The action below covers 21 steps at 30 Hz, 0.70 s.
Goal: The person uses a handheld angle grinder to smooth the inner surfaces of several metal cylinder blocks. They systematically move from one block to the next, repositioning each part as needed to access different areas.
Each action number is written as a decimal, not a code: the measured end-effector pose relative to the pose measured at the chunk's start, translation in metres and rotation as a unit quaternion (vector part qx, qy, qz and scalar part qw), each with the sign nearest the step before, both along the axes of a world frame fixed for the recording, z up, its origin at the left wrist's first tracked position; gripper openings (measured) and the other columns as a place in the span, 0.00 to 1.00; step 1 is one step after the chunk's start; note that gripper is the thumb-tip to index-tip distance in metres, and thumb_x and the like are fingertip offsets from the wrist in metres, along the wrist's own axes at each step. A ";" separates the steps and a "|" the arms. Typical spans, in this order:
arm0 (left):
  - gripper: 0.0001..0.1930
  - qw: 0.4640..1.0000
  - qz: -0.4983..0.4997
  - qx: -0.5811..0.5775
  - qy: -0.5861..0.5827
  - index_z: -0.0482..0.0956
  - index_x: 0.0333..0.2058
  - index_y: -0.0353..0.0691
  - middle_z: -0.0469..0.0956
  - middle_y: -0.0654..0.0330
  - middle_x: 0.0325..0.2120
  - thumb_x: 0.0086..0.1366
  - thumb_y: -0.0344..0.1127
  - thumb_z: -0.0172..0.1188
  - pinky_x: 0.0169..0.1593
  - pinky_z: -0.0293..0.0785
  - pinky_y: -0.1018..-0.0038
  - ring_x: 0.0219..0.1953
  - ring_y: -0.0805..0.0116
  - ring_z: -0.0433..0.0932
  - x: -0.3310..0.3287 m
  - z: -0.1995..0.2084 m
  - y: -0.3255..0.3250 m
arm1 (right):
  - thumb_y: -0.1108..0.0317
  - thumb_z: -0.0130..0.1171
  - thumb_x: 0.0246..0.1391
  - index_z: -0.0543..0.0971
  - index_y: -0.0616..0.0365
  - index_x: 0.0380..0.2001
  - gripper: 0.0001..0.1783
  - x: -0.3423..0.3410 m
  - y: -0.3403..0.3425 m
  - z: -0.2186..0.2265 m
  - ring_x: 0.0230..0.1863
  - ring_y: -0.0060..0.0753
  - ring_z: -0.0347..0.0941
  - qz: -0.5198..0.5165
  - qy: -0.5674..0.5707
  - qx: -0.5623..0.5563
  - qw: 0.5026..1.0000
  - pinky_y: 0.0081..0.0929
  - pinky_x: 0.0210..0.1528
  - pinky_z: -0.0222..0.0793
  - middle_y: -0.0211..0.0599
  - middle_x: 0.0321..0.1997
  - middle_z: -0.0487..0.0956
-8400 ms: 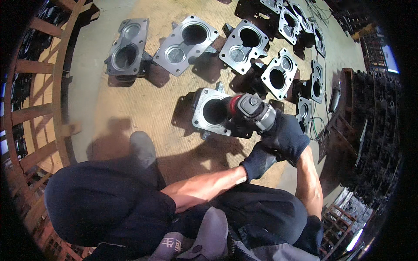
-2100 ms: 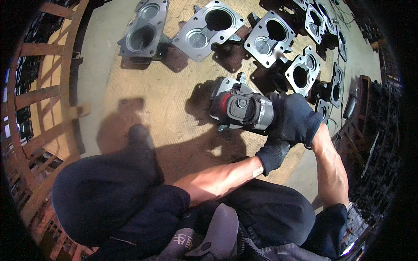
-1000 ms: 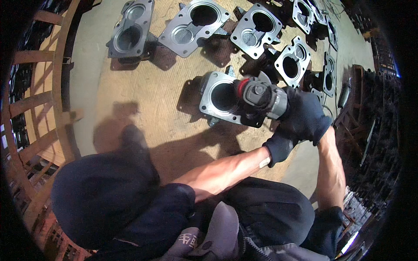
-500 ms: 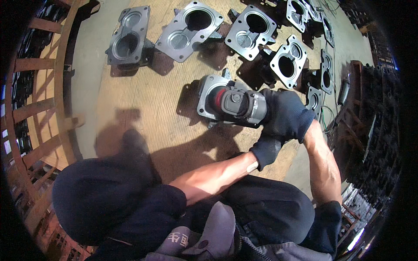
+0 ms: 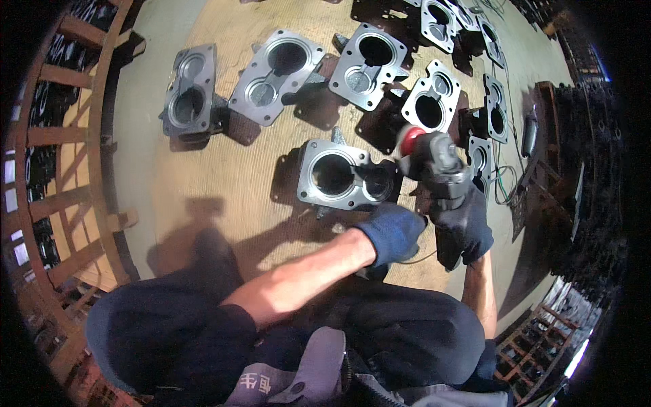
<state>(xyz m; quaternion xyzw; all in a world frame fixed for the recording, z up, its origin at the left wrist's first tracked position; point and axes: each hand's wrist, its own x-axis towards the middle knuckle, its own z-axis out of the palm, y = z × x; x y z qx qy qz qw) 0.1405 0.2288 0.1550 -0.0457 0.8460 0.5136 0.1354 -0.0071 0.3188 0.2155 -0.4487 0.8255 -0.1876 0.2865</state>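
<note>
In my right hand (image 5: 468, 220), dark-gloved, is an angle grinder (image 5: 444, 163) with a red disc, tilted up beside the nearest casting. My left hand (image 5: 392, 234), in a dark blue glove, is just below the right end of that casting. Its fingers look curled, and whatever they may hold is hidden. The nearest metal casting (image 5: 308, 193) has a bright flat flange with two round openings, one large and one smaller. It lies on the ribbed tan board (image 5: 224, 180), with its right end in shadow.
Several similar castings stand beyond: one at far left (image 5: 178, 122), one beside it (image 5: 251, 112), one at centre (image 5: 346, 95), one at right (image 5: 413, 105). Cables (image 5: 502, 186) run along the right. A slatted wooden rack (image 5: 57, 136) stands at left.
The grinder has lifted off the nearest casting and moved right with my right hand, uncovering the casting's openings. My left hand has come away from the right hand, toward the casting.
</note>
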 end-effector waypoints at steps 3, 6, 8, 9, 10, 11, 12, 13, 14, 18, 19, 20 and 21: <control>0.25 0.944 -0.029 -0.298 0.139 0.76 0.44 0.38 0.78 0.50 0.44 0.49 0.43 0.70 0.54 0.70 0.54 0.50 0.49 0.77 0.001 0.006 -0.028 | 0.67 0.67 0.42 0.80 0.57 0.46 0.23 -0.017 0.036 -0.019 0.39 0.39 0.80 -0.067 0.015 0.018 0.998 0.32 0.44 0.75 0.42 0.40 0.83; 0.42 0.911 -0.100 -0.359 0.178 0.68 0.59 0.39 0.68 0.47 0.59 0.47 0.49 0.72 0.64 0.60 0.49 0.63 0.48 0.66 0.014 0.000 -0.054 | 0.68 0.67 0.41 0.80 0.58 0.44 0.22 -0.027 0.073 -0.015 0.36 0.37 0.80 -0.117 0.079 0.015 0.990 0.31 0.41 0.75 0.39 0.36 0.84; 0.51 0.894 -0.144 -0.395 0.151 0.58 0.67 0.42 0.59 0.44 0.66 0.46 0.54 0.72 0.65 0.56 0.43 0.67 0.43 0.59 0.023 -0.007 -0.076 | 0.68 0.67 0.40 0.80 0.58 0.43 0.22 -0.027 0.091 -0.011 0.35 0.36 0.80 -0.153 0.053 0.007 0.987 0.30 0.40 0.75 0.39 0.36 0.83; 0.50 0.903 -0.103 -0.392 0.144 0.59 0.67 0.45 0.60 0.44 0.66 0.48 0.58 0.70 0.64 0.55 0.41 0.66 0.41 0.60 0.029 -0.012 -0.088 | 0.68 0.67 0.40 0.80 0.58 0.43 0.22 -0.026 0.096 -0.010 0.35 0.36 0.79 -0.165 0.038 0.000 0.986 0.30 0.40 0.75 0.39 0.35 0.83; 0.50 0.895 -0.104 -0.414 0.129 0.58 0.67 0.45 0.62 0.43 0.64 0.50 0.59 0.68 0.63 0.57 0.41 0.63 0.41 0.63 0.036 -0.007 -0.091 | 0.68 0.67 0.40 0.79 0.58 0.42 0.22 -0.023 0.096 -0.013 0.35 0.35 0.79 -0.168 0.019 -0.010 0.986 0.30 0.40 0.75 0.38 0.35 0.83; 0.49 0.887 -0.105 -0.435 0.114 0.57 0.67 0.44 0.64 0.42 0.62 0.51 0.61 0.65 0.62 0.59 0.41 0.61 0.40 0.66 0.041 -0.002 -0.094 | 0.68 0.67 0.39 0.79 0.59 0.42 0.22 -0.020 0.098 -0.015 0.34 0.35 0.79 -0.171 0.002 -0.019 0.985 0.30 0.39 0.75 0.38 0.35 0.83; 0.49 0.887 -0.117 -0.438 0.086 0.57 0.67 0.44 0.66 0.42 0.59 0.51 0.61 0.65 0.60 0.61 0.41 0.56 0.41 0.69 0.034 0.002 -0.091 | 0.69 0.67 0.39 0.79 0.59 0.42 0.22 -0.020 0.102 -0.011 0.34 0.35 0.79 -0.178 0.002 -0.019 0.984 0.30 0.39 0.75 0.38 0.35 0.83; 0.49 0.886 -0.129 -0.440 0.059 0.57 0.67 0.43 0.68 0.41 0.57 0.52 0.61 0.64 0.58 0.63 0.40 0.52 0.42 0.72 0.024 0.006 -0.087 | 0.69 0.67 0.39 0.79 0.59 0.42 0.22 -0.018 0.104 -0.008 0.34 0.34 0.79 -0.185 0.001 -0.022 0.983 0.30 0.39 0.75 0.38 0.34 0.83; 0.51 0.883 -0.134 -0.448 0.027 0.56 0.68 0.41 0.69 0.40 0.53 0.50 0.61 0.65 0.53 0.68 0.42 0.44 0.45 0.76 0.021 0.011 -0.084 | 0.69 0.67 0.39 0.79 0.59 0.41 0.21 -0.017 0.104 -0.010 0.33 0.34 0.79 -0.185 -0.008 -0.029 0.982 0.30 0.38 0.75 0.38 0.34 0.83; 0.55 0.913 0.094 -0.367 -0.150 0.53 0.67 0.33 0.70 0.36 0.53 0.51 0.64 0.65 0.46 0.76 0.51 0.46 0.39 0.77 0.017 0.016 -0.074 | 0.69 0.67 0.38 0.79 0.59 0.40 0.21 -0.013 0.103 -0.011 0.32 0.33 0.78 -0.177 -0.035 -0.054 0.982 0.29 0.37 0.75 0.37 0.33 0.82; 0.54 0.900 0.181 -0.394 -0.049 0.52 0.67 0.28 0.73 0.35 0.51 0.55 0.66 0.61 0.42 0.77 0.53 0.43 0.40 0.79 0.025 0.011 -0.074 | 0.70 0.67 0.37 0.78 0.59 0.40 0.21 -0.009 0.106 -0.009 0.32 0.32 0.78 -0.173 -0.040 -0.055 0.983 0.29 0.37 0.74 0.36 0.32 0.82; 0.48 0.912 0.172 -0.338 -0.156 0.60 0.61 0.26 0.76 0.36 0.47 0.59 0.68 0.55 0.45 0.77 0.55 0.43 0.43 0.80 0.025 0.011 -0.087 | 0.70 0.67 0.37 0.78 0.59 0.40 0.21 -0.007 0.104 -0.008 0.32 0.32 0.78 -0.170 -0.045 -0.065 0.982 0.29 0.37 0.74 0.36 0.32 0.82; 0.46 0.920 0.150 -0.261 -0.252 0.69 0.55 0.23 0.78 0.37 0.44 0.62 0.69 0.49 0.48 0.76 0.57 0.44 0.45 0.81 0.008 0.027 -0.099 | 0.70 0.67 0.37 0.78 0.59 0.39 0.21 -0.005 0.109 -0.003 0.31 0.32 0.78 -0.176 -0.035 -0.059 0.982 0.29 0.36 0.74 0.36 0.32 0.82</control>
